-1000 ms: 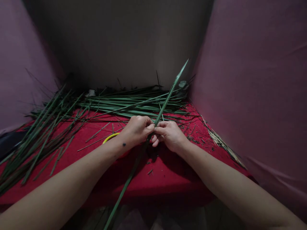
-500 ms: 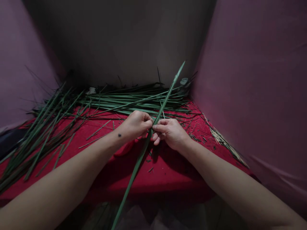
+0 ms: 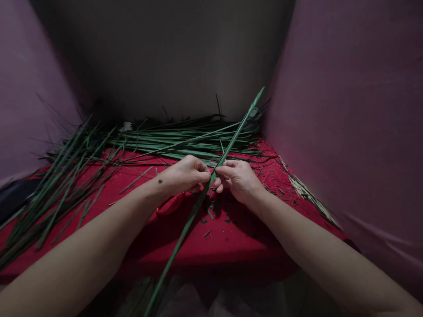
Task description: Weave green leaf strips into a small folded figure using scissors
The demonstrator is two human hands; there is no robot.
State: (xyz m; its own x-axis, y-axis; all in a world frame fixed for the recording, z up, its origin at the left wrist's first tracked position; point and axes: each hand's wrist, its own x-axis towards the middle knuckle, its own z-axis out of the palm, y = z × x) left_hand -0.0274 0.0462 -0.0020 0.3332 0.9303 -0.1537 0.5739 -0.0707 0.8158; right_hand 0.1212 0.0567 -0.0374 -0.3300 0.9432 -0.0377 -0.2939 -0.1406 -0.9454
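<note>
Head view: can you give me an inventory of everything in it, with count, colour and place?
Cloth-covered table: one, red, centre
Long narrow leaf blade: one, green, slanting across the middle
Heap of long leaf strips: one, green, table's back
Loose thin strips: many, green and brownish, table's left
Small plant scraps: many, dark, table's centre and right
Thin straight sticks: many, pale, table's right edge
Curved object, partly hidden: one, red, left of centre
Small unclear object: one, white, back left
Unclear item: one, dark, far left
Side walls: two, purple-pink, left and right
Back wall: one, grey, behind
Left hand: one, bare, pinching the blade
Right hand: one, bare, pinching the blade
</note>
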